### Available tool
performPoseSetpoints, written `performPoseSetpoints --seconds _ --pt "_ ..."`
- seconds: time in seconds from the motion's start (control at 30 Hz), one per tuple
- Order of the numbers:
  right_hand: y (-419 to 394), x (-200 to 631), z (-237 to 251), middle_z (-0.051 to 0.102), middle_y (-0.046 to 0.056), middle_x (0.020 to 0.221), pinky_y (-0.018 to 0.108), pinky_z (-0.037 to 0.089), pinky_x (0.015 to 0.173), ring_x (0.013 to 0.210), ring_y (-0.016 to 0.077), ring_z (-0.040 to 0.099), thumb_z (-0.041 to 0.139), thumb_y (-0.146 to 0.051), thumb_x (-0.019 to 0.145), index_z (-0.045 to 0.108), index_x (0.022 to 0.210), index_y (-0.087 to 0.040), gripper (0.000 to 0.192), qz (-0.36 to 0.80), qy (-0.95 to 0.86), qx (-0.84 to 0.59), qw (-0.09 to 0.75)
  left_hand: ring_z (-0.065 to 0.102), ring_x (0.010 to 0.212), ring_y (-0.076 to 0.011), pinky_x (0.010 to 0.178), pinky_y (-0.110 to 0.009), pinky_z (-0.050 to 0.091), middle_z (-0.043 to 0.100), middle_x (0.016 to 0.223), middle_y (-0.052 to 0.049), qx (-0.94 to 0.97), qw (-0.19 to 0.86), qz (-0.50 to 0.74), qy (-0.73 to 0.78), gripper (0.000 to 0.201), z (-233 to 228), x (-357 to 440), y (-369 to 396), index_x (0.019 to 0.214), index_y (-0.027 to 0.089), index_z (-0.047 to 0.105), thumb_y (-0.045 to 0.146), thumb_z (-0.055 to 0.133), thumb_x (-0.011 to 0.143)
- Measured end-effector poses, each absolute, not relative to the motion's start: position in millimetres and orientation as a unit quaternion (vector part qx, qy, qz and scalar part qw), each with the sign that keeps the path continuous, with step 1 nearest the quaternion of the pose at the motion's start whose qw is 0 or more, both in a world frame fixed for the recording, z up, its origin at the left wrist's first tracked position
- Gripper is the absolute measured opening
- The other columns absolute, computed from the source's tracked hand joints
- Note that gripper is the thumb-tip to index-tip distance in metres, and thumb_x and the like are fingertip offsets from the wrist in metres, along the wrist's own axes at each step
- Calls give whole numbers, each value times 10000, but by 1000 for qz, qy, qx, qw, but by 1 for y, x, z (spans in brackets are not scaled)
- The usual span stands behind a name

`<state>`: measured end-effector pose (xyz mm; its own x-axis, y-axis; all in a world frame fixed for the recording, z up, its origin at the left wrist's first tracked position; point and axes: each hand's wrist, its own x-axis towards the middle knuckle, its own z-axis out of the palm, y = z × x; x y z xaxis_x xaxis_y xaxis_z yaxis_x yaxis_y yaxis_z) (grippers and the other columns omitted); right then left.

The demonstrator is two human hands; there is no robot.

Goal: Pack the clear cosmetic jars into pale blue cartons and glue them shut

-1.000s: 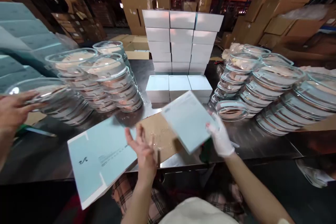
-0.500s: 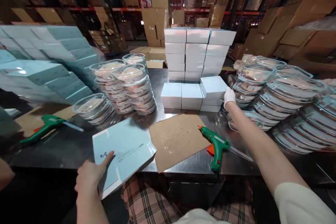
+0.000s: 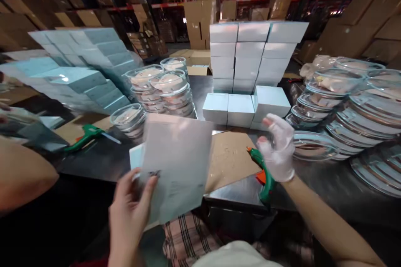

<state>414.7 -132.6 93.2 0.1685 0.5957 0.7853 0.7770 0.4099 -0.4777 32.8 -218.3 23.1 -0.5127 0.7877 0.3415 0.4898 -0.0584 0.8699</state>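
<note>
My bare left hand (image 3: 133, 210) grips a flattened pale blue carton (image 3: 180, 158) by its left edge, thumb on the printed front. The carton is tilted up and smeared by motion. Behind it, part of another flat pale blue carton (image 3: 135, 156) shows. My right hand (image 3: 278, 148), in a white glove with some bare fingertips, hangs in the air with its fingers apart, holding nothing. Below and partly behind it is a green glue gun (image 3: 267, 190) with an orange trigger. A brown cardboard sheet (image 3: 233, 158) lies on the metal table between the hands.
White-blue boxes (image 3: 250, 60) are stacked at the back, with a lower row (image 3: 240, 110) in front. Glass containers stand piled at left (image 3: 177, 96) and right (image 3: 363, 121). Another green glue gun (image 3: 86, 135) lies left, near a person's arm (image 3: 25, 175).
My left hand has lifted a flat carton up off the other one. My right hand has left the box at the back and come nearer, above the glue gun. The view has shifted slightly left.
</note>
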Motion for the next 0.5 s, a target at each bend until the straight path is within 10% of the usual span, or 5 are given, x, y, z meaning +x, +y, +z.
performPoseSetpoints --seconds 0.17,0.5 --pt "-196 370 81 748 84 1048 390 549 924 975 231 688 584 -182 973 679 1172 -219 224 -85 -802 -370 462 772 925 -208 758 -237 603 792 1045 -85 690 347 365 520 348 37 95 -244 1186 224 705 494 623 983" --pt "-228 413 27 661 26 779 249 518 663 709 159 606 582 -767 867 735 845 -135 650 638 -657 -370 153 786 1035 -267 899 -342 649 802 1181 -84 815 268 306 413 332 -2 86 -241 1289 309 749 389 672 976"
